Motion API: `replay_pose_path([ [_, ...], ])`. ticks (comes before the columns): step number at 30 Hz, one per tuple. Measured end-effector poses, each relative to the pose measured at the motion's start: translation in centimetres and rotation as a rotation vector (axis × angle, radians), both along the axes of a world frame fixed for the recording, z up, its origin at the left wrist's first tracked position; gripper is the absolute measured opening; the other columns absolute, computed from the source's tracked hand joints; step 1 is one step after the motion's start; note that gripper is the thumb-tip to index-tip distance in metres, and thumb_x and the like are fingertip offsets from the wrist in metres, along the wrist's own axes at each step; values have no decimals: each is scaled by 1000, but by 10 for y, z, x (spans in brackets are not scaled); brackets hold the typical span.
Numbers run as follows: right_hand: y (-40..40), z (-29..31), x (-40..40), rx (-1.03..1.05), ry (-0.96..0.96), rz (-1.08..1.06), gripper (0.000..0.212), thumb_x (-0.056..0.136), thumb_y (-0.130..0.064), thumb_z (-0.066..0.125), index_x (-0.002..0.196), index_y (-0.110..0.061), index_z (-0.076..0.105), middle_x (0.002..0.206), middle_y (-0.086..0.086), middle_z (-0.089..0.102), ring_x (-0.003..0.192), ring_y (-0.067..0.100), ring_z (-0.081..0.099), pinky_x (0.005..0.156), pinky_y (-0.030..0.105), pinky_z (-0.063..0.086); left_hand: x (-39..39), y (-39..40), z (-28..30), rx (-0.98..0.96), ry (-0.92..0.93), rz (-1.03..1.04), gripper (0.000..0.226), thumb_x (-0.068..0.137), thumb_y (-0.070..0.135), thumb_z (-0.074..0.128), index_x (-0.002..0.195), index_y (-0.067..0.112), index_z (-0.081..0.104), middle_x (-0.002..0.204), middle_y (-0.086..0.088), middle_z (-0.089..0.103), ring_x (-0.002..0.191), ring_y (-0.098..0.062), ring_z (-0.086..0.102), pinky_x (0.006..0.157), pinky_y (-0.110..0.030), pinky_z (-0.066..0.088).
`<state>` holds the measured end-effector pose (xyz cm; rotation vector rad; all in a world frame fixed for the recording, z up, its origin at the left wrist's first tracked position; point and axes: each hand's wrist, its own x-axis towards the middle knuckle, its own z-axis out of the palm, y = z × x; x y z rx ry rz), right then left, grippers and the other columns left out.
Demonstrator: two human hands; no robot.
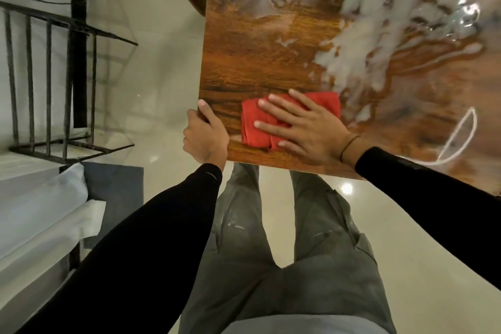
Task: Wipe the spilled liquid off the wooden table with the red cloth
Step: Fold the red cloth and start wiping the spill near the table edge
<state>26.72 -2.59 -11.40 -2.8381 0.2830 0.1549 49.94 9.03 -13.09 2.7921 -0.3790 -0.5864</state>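
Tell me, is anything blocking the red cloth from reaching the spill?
Nothing visible does. The right hand presses the red cloth flat on the wooden table, and bare wood runs straight to the spilled liquid beyond it.

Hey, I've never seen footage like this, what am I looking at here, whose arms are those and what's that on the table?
There is no machine here. A camera worn on a person's head looks down, so you see their own arms in black sleeves and their grey trousers. The right hand lies flat, fingers spread, pressing a folded red cloth onto the brown wooden table near its corner. The left hand grips the table's left edge, probably to steady it. Farther across the table, a whitish spilled liquid spreads in streaks and puddles, not yet wiped. A dark metal railing stands to the left.
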Motion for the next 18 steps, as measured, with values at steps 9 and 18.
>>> replay_pose_path([
  [9,31,10,21,-111,23,-1170,65,122,-52,28,181,-28,22,189,15,13,176,36,14,140,60,15,-2,-2,3,56,19,-16,65,109,78,30,107,18,55,94,-3,62,87,-30,63,91,-47,53],
  [18,98,0,48,-14,5,-923,68,121,-49,35,183,-26,15,189,18,3,176,39,5,141,63,9,-9,-2,8,-3,-108,-132,57,117,58,33,131,9,58,118,-12,65,106,-35,69,86,-42,50],
])
